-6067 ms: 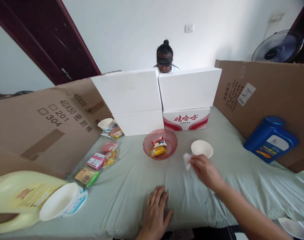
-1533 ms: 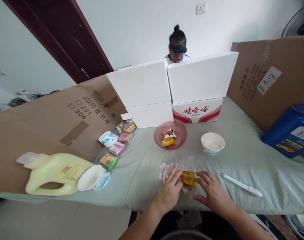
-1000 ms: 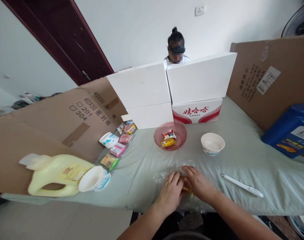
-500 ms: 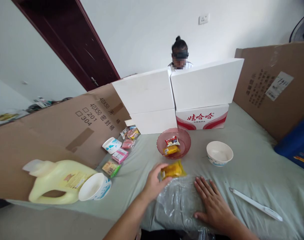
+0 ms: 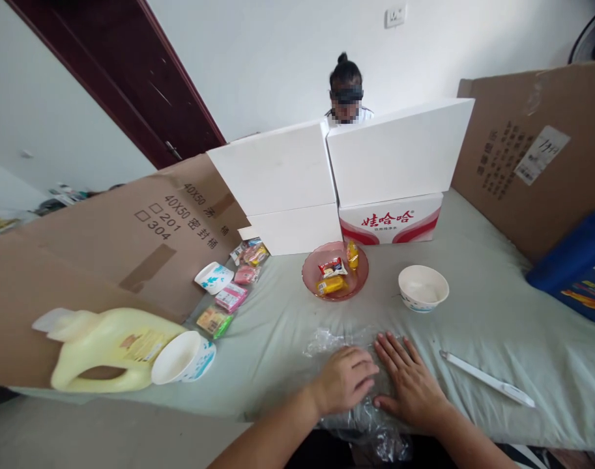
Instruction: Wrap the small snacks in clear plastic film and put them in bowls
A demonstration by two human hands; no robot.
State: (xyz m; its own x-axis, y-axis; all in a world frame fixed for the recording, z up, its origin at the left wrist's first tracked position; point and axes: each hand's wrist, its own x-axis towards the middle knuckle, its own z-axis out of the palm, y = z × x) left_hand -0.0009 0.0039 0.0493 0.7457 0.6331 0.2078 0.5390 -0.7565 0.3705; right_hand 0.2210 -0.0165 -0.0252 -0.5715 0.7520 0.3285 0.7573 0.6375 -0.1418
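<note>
My left hand point(image 5: 346, 383) is over a clear plastic bag point(image 5: 326, 340), its fingers curled together; what they hold, if anything, is hidden. Close beside it, my right hand point(image 5: 408, 384) lies flat on the bag with its fingers stretched out. Beyond both hands stands a pink glass bowl point(image 5: 311, 285). Inside are a red and white packet point(image 5: 332, 268), a yellow-wrapped snack point(image 5: 330, 284) lying at the front and another yellow-wrapped snack point(image 5: 352, 255) leaning at the back right rim.
A patterned white bowl point(image 5: 423, 286) and white pen-like stick point(image 5: 487, 379) are at right. Left are snack packets point(image 5: 231, 297), two more bowls point(image 5: 182, 358) and a yellow jug point(image 5: 116, 339). White boxes point(image 5: 395, 153) form a barrier before a person point(image 5: 346, 88). A blue container point(image 5: 571, 267) stands far right.
The yellow-wrapped snack from my left hand now leans in the pink bowl. My left hand has come back to the right, over the bag. My right hand stays flat.
</note>
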